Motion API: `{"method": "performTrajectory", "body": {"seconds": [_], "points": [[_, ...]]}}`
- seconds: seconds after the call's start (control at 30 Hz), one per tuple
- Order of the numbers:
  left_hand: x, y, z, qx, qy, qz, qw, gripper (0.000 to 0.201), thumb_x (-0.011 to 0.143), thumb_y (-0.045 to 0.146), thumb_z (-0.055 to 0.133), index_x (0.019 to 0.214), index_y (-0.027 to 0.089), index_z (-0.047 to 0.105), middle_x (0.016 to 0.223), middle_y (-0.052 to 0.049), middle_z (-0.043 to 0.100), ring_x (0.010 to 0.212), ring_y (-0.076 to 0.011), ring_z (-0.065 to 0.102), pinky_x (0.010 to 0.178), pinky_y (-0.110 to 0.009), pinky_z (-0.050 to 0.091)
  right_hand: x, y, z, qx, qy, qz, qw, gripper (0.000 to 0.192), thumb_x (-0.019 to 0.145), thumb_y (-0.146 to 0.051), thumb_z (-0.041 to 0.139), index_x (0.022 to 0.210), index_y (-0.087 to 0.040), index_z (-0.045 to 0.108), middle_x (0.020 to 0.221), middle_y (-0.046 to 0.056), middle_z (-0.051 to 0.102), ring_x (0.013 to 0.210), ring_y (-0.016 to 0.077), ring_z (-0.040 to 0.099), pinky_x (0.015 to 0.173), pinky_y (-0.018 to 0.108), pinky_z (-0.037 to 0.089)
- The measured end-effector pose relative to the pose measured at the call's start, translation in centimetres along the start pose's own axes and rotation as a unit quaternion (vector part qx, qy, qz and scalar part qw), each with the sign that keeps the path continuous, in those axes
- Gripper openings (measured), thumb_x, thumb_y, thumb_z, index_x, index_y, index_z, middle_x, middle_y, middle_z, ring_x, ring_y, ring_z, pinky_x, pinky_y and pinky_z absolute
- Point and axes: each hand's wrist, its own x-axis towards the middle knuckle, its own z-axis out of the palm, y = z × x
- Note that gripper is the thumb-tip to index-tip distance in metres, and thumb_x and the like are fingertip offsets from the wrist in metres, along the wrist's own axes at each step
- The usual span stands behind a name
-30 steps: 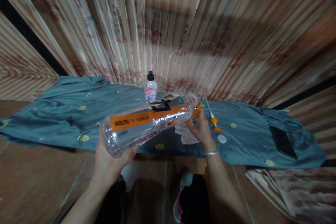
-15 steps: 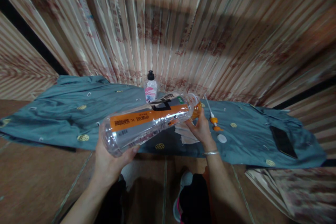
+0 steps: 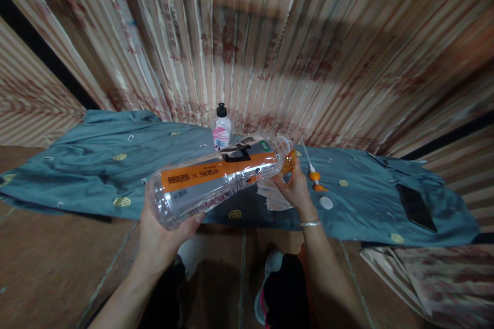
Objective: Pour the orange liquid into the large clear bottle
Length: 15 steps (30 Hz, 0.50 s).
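Observation:
My left hand (image 3: 158, 231) is wrapped around the base of a large clear plastic bottle (image 3: 219, 167) with an orange and grey label. The bottle is tilted, its mouth (image 3: 284, 145) up and to the right. There it meets a translucent orange container (image 3: 289, 162), probably a small bottle, held in the closed fingers of my right hand (image 3: 295, 190). My fingers hide much of that container. Whether liquid passes between the two cannot be seen. Right of my right hand, an orange-and-white pump head with a long tube (image 3: 315, 177) lies on the cloth, near a white round disc (image 3: 326, 202).
A blue-green cloth (image 3: 96, 164) covers the narrow table. Behind the large bottle stands a small clear bottle with a black cap (image 3: 222, 131). Pale tissue (image 3: 272, 198) lies under my right hand, and a black phone (image 3: 417, 206) lies at the right. A pleated curtain (image 3: 247, 36) hangs close behind.

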Motion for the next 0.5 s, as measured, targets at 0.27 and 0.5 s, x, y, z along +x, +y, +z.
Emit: {"method": "performTrajectory", "body": {"seconds": [0.27, 0.5], "points": [[0.43, -0.59, -0.08, -0.004, 0.013, 0.014, 1.000, 0.100, 0.050, 0.051, 0.109, 0.138, 0.022, 0.071, 0.136, -0.016, 0.086, 0.128, -0.0473, 0.082, 0.110, -0.056, 0.069, 0.03, -0.14, -0.04, 0.009, -0.006, 0.011, 1.000, 0.084, 0.093, -0.043, 0.081, 0.167, -0.018, 0.052, 0.148, 0.022, 0.080, 0.129, 0.0390, 0.082, 0.109, 0.055, 0.069], [0.43, -0.80, -0.27, 0.015, -0.010, 0.028, 0.999, 0.098, 0.053, 0.058, 0.107, 0.138, 0.025, 0.073, 0.140, -0.013, 0.085, 0.132, -0.0467, 0.081, 0.114, -0.058, 0.068, -0.05, 0.01, -0.01, 0.018, -0.010, 0.020, 1.000, 0.086, 0.094, -0.044, 0.083, 0.169, -0.019, 0.051, 0.148, 0.022, 0.080, 0.131, 0.0397, 0.081, 0.110, 0.056, 0.068]]}}
